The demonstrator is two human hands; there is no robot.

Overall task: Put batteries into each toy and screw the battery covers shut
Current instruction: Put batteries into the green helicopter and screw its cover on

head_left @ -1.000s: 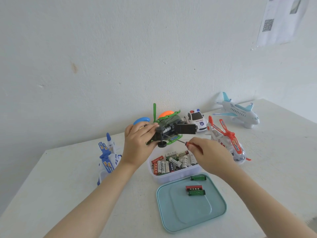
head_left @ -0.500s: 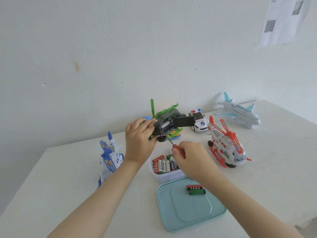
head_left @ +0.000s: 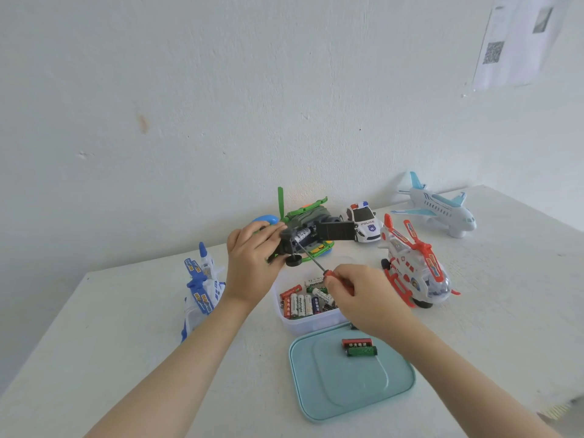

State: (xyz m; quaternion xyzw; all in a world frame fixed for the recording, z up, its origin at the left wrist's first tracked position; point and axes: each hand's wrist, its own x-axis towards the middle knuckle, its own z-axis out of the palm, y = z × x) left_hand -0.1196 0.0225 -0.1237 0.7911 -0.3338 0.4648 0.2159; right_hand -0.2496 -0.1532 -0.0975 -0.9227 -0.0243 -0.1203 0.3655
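Left hand gripped green helicopter; right hand pinched screwdriver. Legible: "POLICE" on car, "Heybright" on batteries.

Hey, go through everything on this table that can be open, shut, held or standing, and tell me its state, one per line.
Green helicopter: held off the table in the left hand.
Battery cover: swung open, compartment loaded.
Screwdriver: held by the right hand, tip at the compartment.
Battery box: open, part full.
Lid: off, flat on the table, two batteries on it.
Red helicopter: upright.
Police car: upright.
Pale blue plane: upright.
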